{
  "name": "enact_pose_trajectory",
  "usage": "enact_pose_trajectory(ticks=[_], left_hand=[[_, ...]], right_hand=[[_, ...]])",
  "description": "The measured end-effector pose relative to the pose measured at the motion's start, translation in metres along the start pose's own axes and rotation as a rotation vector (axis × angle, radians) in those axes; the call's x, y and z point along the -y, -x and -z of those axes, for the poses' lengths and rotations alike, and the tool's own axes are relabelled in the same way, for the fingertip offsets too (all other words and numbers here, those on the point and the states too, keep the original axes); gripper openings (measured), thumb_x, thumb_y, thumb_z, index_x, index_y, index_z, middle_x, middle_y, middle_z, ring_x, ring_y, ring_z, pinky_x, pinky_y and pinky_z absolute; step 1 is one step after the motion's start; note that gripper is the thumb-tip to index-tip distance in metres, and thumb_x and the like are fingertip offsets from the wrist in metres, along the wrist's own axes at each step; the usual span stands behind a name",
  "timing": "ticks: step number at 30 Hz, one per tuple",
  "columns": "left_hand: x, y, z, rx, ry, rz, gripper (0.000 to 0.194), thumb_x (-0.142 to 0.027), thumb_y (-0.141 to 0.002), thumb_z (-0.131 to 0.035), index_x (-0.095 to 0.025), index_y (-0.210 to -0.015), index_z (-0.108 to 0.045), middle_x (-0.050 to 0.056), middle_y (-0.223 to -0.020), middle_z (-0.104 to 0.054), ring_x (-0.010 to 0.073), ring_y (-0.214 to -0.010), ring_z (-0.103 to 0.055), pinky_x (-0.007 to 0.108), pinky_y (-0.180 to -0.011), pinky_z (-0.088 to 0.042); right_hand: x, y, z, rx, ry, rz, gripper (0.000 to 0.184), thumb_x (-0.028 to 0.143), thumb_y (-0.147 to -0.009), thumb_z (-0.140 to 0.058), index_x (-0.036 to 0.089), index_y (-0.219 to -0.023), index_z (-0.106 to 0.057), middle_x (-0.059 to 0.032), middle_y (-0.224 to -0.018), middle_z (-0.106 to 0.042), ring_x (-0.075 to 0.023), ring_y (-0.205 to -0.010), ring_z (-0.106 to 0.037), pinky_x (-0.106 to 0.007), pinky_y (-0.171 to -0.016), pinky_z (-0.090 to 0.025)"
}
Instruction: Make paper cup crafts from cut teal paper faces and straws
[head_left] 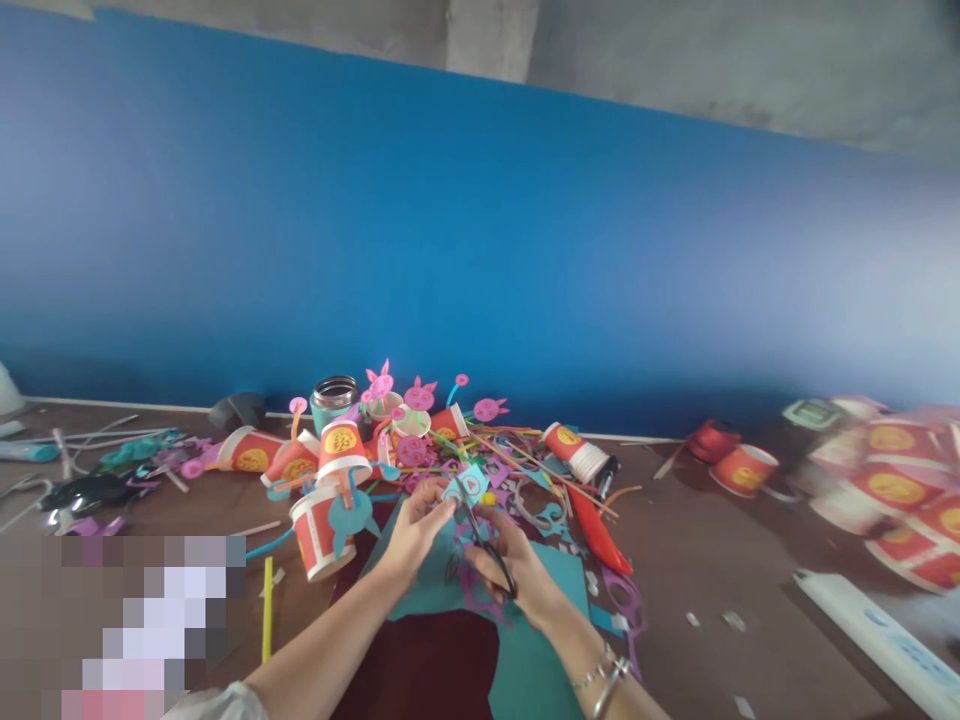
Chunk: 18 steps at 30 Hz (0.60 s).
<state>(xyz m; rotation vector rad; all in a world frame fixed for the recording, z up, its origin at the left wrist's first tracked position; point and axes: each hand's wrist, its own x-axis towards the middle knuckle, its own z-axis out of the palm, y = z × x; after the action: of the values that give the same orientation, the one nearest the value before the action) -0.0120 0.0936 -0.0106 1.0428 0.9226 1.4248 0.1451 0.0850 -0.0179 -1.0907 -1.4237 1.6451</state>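
My right hand (514, 565) is wrapped round the handles of a pair of black scissors (491, 550), whose blades point up and away from me. A small light-blue paper piece (466, 486) with a pinkish-red drawn mark is pinched in my left hand (418, 525). The scissor blades lie at the paper's edge; whether they are cutting into it I cannot tell. Below both hands are teal paper sheets (544, 650) and a dark red sheet (442, 660). Purple paper offcuts (480, 595) lie just under the scissors.
Red-and-white paper cups (319, 530) with paper figures and straws crowd the left and middle. More cups (892, 490) are piled at the right, blurred. A white power strip (877, 640) lies at the front right. A blue partition (480, 250) stands behind the table.
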Motion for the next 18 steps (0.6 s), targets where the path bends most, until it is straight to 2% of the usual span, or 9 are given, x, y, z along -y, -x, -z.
enact_pose_trajectory(ticks=[6,9,18], left_hand=[[0.0034,-0.0017,0.001,0.062,-0.047,-0.043,0.025,-0.04,-0.07,-0.068,-0.016,-0.065,-0.064,0.006,-0.088,-0.06,0.0192,-0.081,-0.054,0.028,-0.071,-0.042],[0.0043,-0.002,0.0015,0.072,-0.058,-0.046,0.024,-0.039,-0.07,-0.068,-0.016,-0.066,-0.065,0.007,-0.092,-0.06,0.0204,-0.085,-0.054,0.028,-0.074,-0.041],[0.0001,-0.0008,-0.0005,0.047,-0.003,0.005,0.024,-0.039,-0.067,-0.071,-0.016,-0.069,-0.065,0.004,-0.082,-0.061,0.018,-0.077,-0.054,0.027,-0.071,-0.041]], right_hand=[[-0.0007,0.0014,-0.0033,-0.024,-0.012,-0.015,0.068,0.044,-0.065,-0.072,0.016,-0.117,-0.039,0.0105,-0.043,-0.05,-0.0069,-0.032,-0.041,-0.016,-0.032,-0.032],[-0.0016,0.0012,-0.0046,-0.03,-0.019,0.0,0.066,0.045,-0.065,-0.072,0.016,-0.115,-0.041,0.0103,-0.043,-0.05,-0.0068,-0.032,-0.041,-0.016,-0.032,-0.031],[-0.0026,-0.0002,-0.0029,-0.015,-0.042,0.021,0.059,0.043,-0.066,-0.072,0.017,-0.111,-0.045,0.0132,-0.041,-0.041,-0.0047,-0.031,-0.035,-0.015,-0.031,-0.027]])
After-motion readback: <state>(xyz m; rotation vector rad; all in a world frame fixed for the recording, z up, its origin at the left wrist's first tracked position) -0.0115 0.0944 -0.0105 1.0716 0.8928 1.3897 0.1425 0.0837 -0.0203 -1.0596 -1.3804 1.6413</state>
